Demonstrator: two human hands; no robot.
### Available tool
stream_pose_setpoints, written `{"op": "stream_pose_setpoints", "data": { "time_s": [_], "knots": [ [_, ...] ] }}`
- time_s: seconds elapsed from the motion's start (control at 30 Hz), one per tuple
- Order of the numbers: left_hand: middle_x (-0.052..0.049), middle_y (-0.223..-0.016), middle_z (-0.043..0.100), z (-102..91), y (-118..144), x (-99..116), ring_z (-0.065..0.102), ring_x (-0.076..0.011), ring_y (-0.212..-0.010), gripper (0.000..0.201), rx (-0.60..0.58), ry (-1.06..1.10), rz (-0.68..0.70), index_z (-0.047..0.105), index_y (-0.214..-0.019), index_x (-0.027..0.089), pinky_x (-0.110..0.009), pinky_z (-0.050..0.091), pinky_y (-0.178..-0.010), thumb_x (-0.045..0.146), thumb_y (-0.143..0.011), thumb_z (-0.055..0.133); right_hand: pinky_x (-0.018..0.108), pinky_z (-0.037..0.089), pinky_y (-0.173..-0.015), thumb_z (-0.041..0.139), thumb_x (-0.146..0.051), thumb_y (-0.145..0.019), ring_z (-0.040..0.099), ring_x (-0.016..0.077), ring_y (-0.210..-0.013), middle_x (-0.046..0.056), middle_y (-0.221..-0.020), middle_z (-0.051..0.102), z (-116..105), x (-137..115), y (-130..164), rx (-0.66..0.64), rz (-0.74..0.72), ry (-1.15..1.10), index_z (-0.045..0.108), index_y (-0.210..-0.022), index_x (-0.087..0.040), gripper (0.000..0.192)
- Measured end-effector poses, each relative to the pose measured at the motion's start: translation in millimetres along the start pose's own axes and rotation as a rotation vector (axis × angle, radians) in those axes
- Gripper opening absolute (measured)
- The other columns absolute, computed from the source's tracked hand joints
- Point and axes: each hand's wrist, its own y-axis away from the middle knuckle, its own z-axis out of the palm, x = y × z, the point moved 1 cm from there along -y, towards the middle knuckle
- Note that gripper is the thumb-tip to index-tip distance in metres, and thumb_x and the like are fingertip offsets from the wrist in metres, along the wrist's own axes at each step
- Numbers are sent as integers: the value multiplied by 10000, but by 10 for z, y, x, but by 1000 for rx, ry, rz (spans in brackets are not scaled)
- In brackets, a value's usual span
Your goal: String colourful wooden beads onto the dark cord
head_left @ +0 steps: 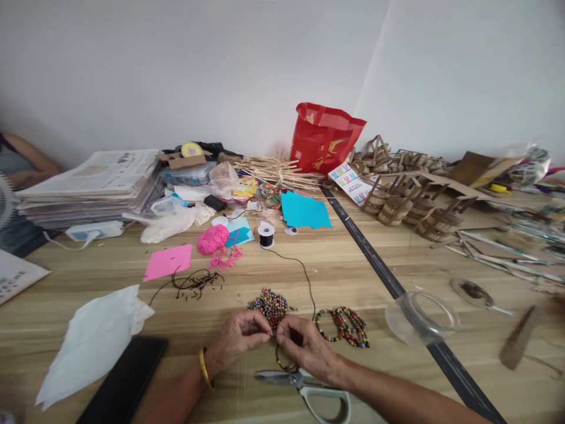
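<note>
Fingertips of my left hand [238,337] and my right hand [309,347] meet in a pinch just in front of a pile of multicoloured beads [270,306]. Black cord [305,272] runs from a white spool [266,234] down behind my right hand, which is closed on it. A short length of cord with a few beads [279,363] hangs below the right fingers. What the left fingertips pinch is too small to make out. Scissors [324,400] lie partly open beneath my hands. Finished-looking beaded loops [351,327] rest right of my right hand.
A black phone [126,380] and white tissue [95,341] lie at left, near cut black cord pieces [194,284] and pink yarn [212,239]. A clear plastic container [421,318] stands at right. Small woven baskets [395,209], newspapers [88,182] and a red bag [324,138] are farther back.
</note>
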Motion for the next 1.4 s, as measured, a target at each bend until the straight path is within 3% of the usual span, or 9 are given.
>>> {"op": "stream_pose_setpoints", "data": {
  "time_s": [1.4],
  "knots": [
    [-20,-705,684,1,-2,-33,597,-130,-652,209,-7,27,-13,687,-713,125,-235,450,-634,284,-639,802,205,329,-525,545,-272,-829,424,105,-574,-15,-622,483,0,4,-2,10,-26,-4,571,-732,-148,159]
  ]
}}
